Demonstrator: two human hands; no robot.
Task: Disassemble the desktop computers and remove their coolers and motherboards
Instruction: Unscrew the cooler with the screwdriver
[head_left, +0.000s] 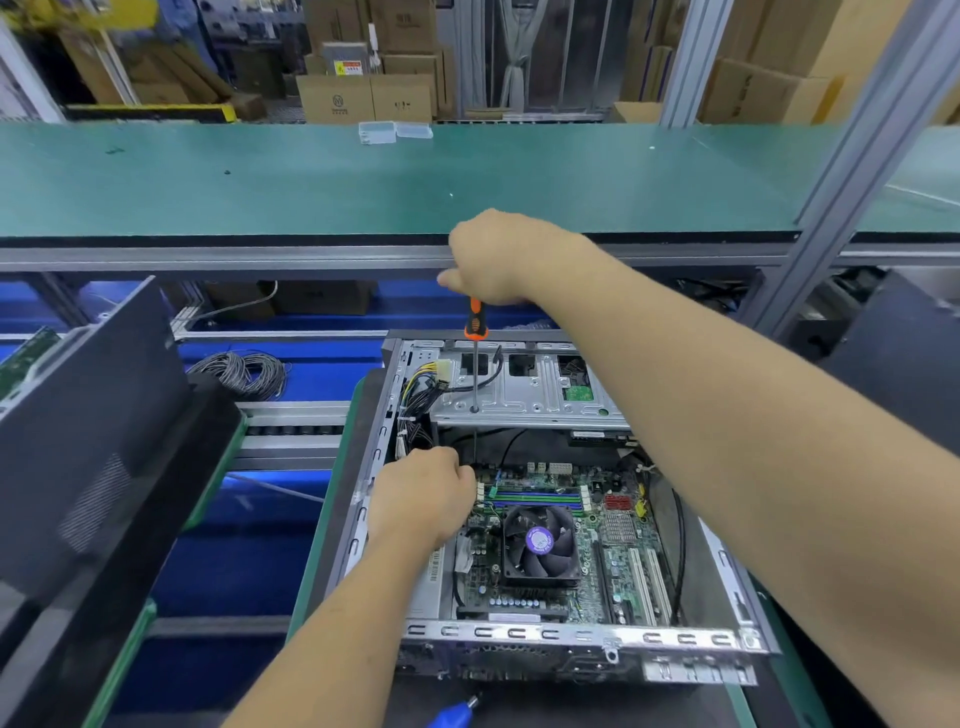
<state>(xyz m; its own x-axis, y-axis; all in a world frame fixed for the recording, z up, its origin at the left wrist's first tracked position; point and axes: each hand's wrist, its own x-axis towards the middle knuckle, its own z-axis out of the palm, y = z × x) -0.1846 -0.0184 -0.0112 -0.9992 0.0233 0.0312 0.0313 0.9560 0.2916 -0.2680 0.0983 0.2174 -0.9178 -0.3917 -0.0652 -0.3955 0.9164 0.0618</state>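
Orange-handled screwdriver (475, 332) gripped by right hand (498, 260), left hand (423, 493) curled beside shaft. Fragile motherboard (597, 551): lift by edges

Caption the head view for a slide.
Right hand drives a screwdriver into the open computer case; left hand steadies its tip.

One computer (519, 519), perhaps two boxes (395, 131).

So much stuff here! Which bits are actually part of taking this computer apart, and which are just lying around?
Part of the job:
open computer case
motherboard
cooler fan
screwdriver, in the right hand
left hand, down by the shaft

Lying about:
coiled cable
clear plastic boxes
cardboard cartons
blue tool
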